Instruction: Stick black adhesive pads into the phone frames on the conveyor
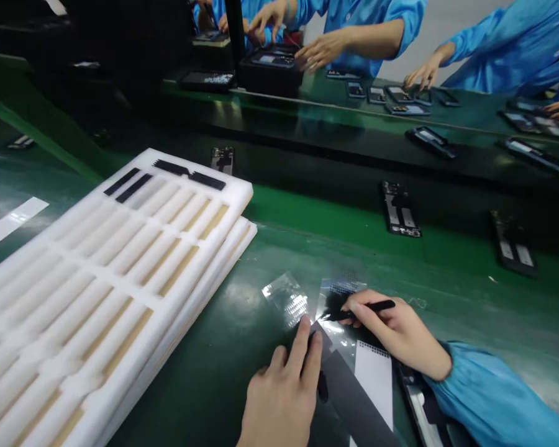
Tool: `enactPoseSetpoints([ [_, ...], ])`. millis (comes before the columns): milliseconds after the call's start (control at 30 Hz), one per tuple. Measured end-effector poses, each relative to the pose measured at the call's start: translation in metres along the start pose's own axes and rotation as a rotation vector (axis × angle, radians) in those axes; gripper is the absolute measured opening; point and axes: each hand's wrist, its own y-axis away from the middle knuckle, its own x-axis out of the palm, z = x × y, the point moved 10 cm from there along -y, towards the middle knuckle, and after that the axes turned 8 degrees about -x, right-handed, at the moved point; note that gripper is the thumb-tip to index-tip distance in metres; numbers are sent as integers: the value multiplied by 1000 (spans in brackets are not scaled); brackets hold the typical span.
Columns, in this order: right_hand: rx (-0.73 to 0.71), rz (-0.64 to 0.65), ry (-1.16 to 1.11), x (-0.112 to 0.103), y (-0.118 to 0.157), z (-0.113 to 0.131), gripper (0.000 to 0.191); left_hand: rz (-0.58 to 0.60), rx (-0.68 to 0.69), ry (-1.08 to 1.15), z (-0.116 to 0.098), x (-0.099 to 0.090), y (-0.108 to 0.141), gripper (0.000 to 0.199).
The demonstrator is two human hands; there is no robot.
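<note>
Narrowly pinched, the right hand's grip [395, 329] held a black stylus [370, 309] at a clear film sheet [286, 299], while the left hand [282, 388] pressed open on a black strip [354, 397] just below it — a slipped tip could tear the film, with a white foam tray [168, 347] left of both.

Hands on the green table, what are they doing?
The person's right hand pinches a thin black tool over a clear plastic sheet. The left hand has its fingertips right by a long dark strip. A stack of white foam trays sits beside them on the green bench. Farther off, co-workers in blue sleeves are working too.
</note>
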Motion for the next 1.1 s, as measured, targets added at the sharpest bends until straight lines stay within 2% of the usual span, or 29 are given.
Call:
enactPoseSetpoints([
  [133, -108, 54, 75, 10, -1, 13, 26, 3, 12, -5, 0, 1, -4, 85],
  [333, -74, -29, 42, -6, -5, 15, 26, 2, 29, 5, 1, 0, -6, 87],
  [433, -106, -72, 54, -14, -4, 20, 22, 11, 32, 15, 2, -1, -7, 87],
  [600, -166, -60, 100, -5, -1, 28, 18, 4, 37, 41, 2, -3, -6, 78],
  [767, -29, -52, -5, 3, -4, 8, 29, -9, 43, 46, 2, -2, -6, 75],
  [867, 56, -123, -156, -9, -4, 5, 37, -7, 16, 81, 5, 1, -5, 74],
  [933, 46, -218, -304, -22, 2, 17, 38, -43, -86, 262, 12, -4, -3, 68],
  [967, 34, -249, -383, -25, 8, 25, 36, -73, -185, 444, 20, -9, -1, 61],
  [1033, 17, -276, -461, -24, 23, 43, 29, -99, -448, 988, 36, -11, 6, 41],
  [1067, 18, -290, -443, -20, 31, 51, 26, -80, -592, 1305, 38, -6, 11, 39],
  [1100, 24, -317, -390, -17, 40, 57, 23, -39, -716, 1613, 32, 0, 15, 47],
])
